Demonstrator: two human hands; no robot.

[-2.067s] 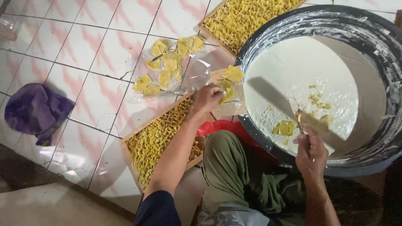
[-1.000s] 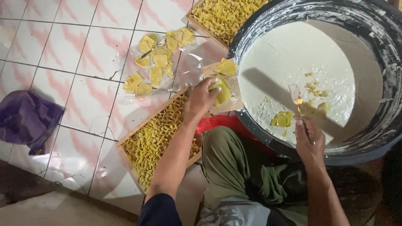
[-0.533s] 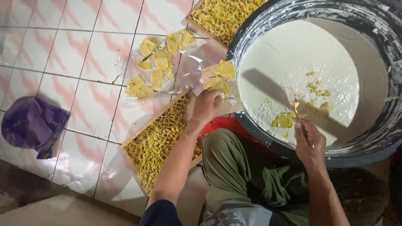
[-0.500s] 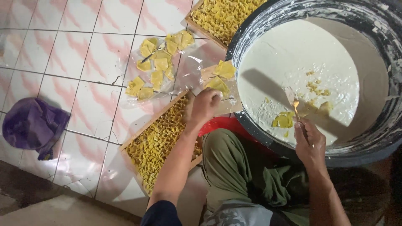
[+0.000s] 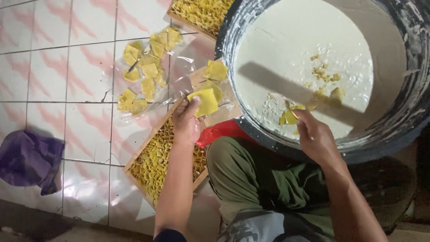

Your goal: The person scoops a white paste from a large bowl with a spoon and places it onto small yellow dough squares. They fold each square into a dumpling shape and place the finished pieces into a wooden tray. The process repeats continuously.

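A clear plastic sheet or opened bag (image 5: 179,76), crinkled and shiny, lies flat on the tiled floor (image 5: 67,67) left of the big basin (image 5: 403,116), with yellow square pieces scattered on it. No labels, signs or screens show anywhere in view.

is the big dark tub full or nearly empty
Partly full. White liquid covers the base of the tub, while smeared inner wall shows bare above it on the right. Yellow bits float near the right hand.
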